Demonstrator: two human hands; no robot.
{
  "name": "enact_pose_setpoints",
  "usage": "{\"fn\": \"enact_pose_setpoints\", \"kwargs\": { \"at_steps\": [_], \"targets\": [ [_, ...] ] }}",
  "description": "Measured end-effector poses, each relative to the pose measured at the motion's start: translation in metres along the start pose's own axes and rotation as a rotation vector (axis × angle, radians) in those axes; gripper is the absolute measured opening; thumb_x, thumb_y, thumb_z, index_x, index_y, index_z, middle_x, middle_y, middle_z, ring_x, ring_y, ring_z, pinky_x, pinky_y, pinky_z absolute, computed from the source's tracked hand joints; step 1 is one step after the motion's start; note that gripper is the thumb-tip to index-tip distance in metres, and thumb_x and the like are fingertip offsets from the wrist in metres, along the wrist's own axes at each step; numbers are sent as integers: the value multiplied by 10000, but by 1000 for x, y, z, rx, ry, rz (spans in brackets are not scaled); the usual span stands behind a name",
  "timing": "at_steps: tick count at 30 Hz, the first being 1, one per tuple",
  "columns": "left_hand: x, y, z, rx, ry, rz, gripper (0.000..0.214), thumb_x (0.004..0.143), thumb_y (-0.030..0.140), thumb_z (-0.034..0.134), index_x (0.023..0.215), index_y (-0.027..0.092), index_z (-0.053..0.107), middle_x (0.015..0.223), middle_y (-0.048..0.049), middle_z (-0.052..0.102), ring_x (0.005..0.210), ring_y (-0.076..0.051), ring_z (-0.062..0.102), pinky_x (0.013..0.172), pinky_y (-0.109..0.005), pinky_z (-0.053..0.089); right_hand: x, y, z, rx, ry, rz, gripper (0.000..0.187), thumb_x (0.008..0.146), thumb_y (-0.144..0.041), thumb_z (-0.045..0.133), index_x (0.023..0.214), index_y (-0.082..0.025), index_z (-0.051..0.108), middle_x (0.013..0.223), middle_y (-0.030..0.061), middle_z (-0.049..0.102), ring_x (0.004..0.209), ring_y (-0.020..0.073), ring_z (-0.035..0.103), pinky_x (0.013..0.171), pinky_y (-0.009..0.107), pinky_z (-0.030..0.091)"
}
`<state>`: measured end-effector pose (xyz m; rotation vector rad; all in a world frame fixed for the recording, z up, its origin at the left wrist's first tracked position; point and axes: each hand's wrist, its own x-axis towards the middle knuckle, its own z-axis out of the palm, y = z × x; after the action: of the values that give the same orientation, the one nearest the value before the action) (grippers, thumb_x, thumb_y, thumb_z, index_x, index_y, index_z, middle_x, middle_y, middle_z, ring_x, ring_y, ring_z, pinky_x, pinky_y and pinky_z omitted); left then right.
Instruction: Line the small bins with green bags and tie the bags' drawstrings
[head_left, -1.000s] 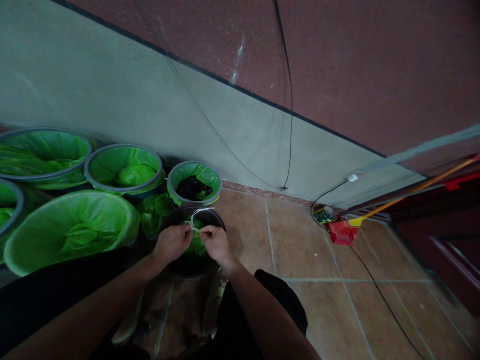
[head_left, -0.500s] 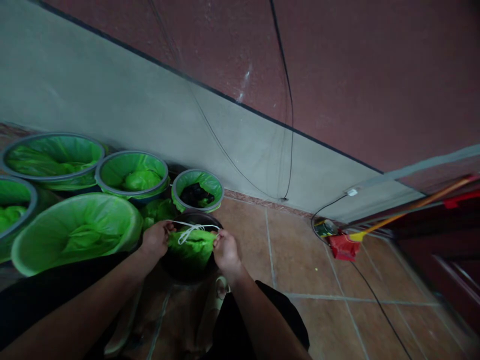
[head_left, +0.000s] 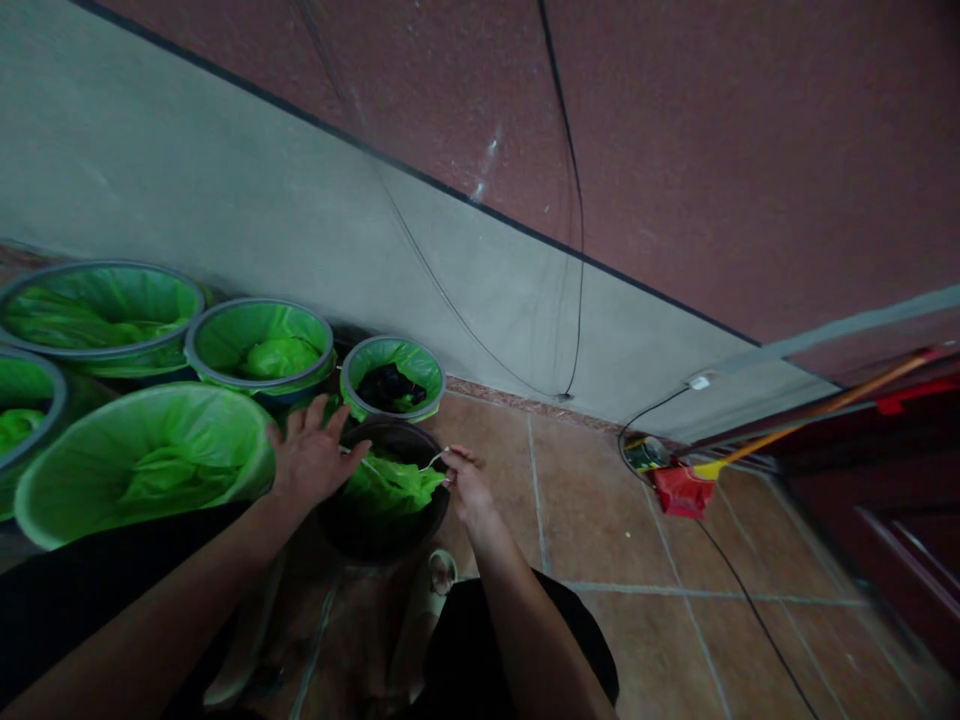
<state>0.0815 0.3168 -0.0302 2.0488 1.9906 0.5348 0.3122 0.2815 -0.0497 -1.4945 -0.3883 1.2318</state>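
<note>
In front of me a dark bin (head_left: 352, 545) stands on the floor with a bright green garbage bag (head_left: 394, 485) partly inside it. My right hand (head_left: 469, 478), at the bin's right rim, pinches the bag's white drawstring (head_left: 433, 459) near the bag's corner. On the other side, my left hand (head_left: 311, 455) is open, its fingers spread above the left rim. Its thumb points toward the bag, and a bit of white string shows beside it; whether they touch I cannot tell.
Several bins lined with green bags stand to the left, among them a wide pale one (head_left: 259, 470) and a small one (head_left: 442, 385) holding something black. A red dustpan (head_left: 682, 492) and a yellow-orange broom handle (head_left: 810, 415) are at the right, near a black cable (head_left: 757, 615).
My left hand has opened from its grip on the bag and spread its fingers. My right hand has shifted slightly right. The looped white string over the bag has come down out of sight.
</note>
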Motion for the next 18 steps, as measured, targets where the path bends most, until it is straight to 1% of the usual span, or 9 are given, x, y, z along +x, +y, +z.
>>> {"fn": "enact_pose_setpoints", "kwargs": {
  "at_steps": [3,5,7,9,11,13,15,16,18],
  "targets": [
    [-9,13,23,-11,-210,388,497,862,397,672,1338,256,698,1568,-166,552,1462,-409,450,1224,-710,175,-9,6,10,-65,-89,1,363,518,-301,818,846,-211,691,695,-49,620,560,92,486,513,216,351],
    [-9,14,38,-30,-350,493,412,853,274,649,1254,248,741,1414,-141,684,1362,-361,568,1241,-666,168,-12,7,12,-126,-161,-7,355,527,-311,820,845,-210,700,749,-39,647,603,101,534,536,214,378],
    [-6,11,49,-16,-420,495,284,874,206,572,1064,206,783,1156,-117,788,1186,-329,677,1227,-654,181,-10,6,9,-223,-219,-14,330,566,-312,811,863,-208,708,774,-33,660,638,115,569,563,222,407],
    [-2,6,54,-2,-422,461,237,893,209,519,869,187,754,947,-97,797,1030,-309,718,1192,-665,221,-7,2,2,-398,-216,-44,255,649,-298,776,877,-202,712,802,-14,683,698,140,613,627,247,464],
    [1,3,54,-25,-364,414,207,877,219,510,785,188,692,946,-103,789,985,-306,720,1151,-676,271,-5,-4,-6,-674,-153,-116,180,746,-266,722,907,-185,722,899,47,727,823,192,671,765,311,524],
    [2,2,51,-83,-284,366,167,854,214,505,760,191,641,1103,-129,782,1037,-314,715,1132,-683,293,-9,-11,-11,-993,-26,-220,227,817,-244,685,1018,-152,739,1123,159,731,1006,279,691,913,416,526],
    [3,5,48,-144,-228,355,152,853,214,492,753,195,605,1242,-142,754,1123,-324,701,1146,-684,281,-18,-18,-11,-1241,123,-385,353,871,-245,660,1197,-122,717,1378,256,619,1210,373,629,1012,521,484],
    [3,8,46,-167,-214,365,151,861,218,486,762,199,598,1234,-140,757,1129,-319,702,1157,-670,280,-25,-21,-8,-1304,175,-499,397,895,-244,639,1269,-121,691,1464,268,552,1285,394,580,1045,549,461],
    [2,13,43,-201,-208,374,160,889,226,461,788,209,583,1038,-118,785,1008,-280,730,1139,-586,353,-39,-23,2,-1326,145,-756,377,952,-219,561,1302,-142,675,1491,232,535,1329,359,542,1088,531,438]
  ]
}}
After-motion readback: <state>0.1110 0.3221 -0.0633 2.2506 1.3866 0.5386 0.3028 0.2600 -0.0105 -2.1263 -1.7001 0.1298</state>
